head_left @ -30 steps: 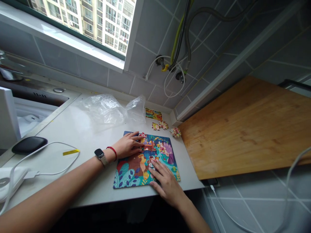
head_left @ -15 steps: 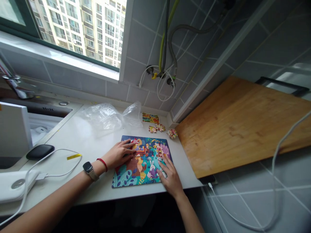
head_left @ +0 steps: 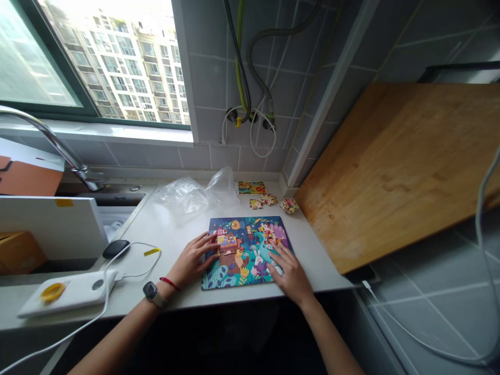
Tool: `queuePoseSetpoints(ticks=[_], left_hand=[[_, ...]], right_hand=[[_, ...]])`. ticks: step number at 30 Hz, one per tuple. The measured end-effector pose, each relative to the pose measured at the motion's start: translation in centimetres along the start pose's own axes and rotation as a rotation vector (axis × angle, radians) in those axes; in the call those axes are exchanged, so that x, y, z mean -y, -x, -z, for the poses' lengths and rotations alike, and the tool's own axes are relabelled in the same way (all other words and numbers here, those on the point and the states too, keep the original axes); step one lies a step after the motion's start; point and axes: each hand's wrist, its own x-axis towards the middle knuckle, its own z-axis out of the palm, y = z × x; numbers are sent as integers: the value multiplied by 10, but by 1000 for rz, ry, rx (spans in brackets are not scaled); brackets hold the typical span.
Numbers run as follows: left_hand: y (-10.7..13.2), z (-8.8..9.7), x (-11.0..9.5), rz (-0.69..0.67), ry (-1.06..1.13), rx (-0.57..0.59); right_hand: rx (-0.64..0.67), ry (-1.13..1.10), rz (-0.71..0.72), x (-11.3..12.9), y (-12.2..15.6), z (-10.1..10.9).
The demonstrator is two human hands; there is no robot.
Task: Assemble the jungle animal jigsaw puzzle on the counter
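Observation:
A colourful jigsaw puzzle board (head_left: 246,273) with a rabbit and leaves on it lies flat near the counter's front edge. My left hand (head_left: 195,256) rests over the board's left edge, fingers stretched out, the tips touching joined puzzle pieces (head_left: 229,245) in its upper left part. On the right side, my right hand (head_left: 291,273) lies with its fingers spread, the tips on the board by some small pieces (head_left: 271,240). Neither hand grips anything that I can see. Behind the board are a few loose pieces (head_left: 269,199) and a small pile of pieces (head_left: 289,205).
A small picture card (head_left: 252,187) and a crumpled clear plastic bag (head_left: 185,195) lie at the back. At left are a white power strip (head_left: 78,294), a cable, a black oval object (head_left: 116,249) and the sink's tap (head_left: 84,177). A wooden board (head_left: 402,177) leans at right.
My view has swung to the left, so the counter shows further right and more of the sink side is visible. Both hands stay on the puzzle board, with only slight finger movement.

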Motion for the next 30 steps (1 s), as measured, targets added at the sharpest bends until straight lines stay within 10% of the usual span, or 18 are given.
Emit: queuePoseSetpoints(ticks=[30], left_hand=[[-22,12,-27,115,-113,126]], right_hand=[[-13,-193,98,-6,8,7]])
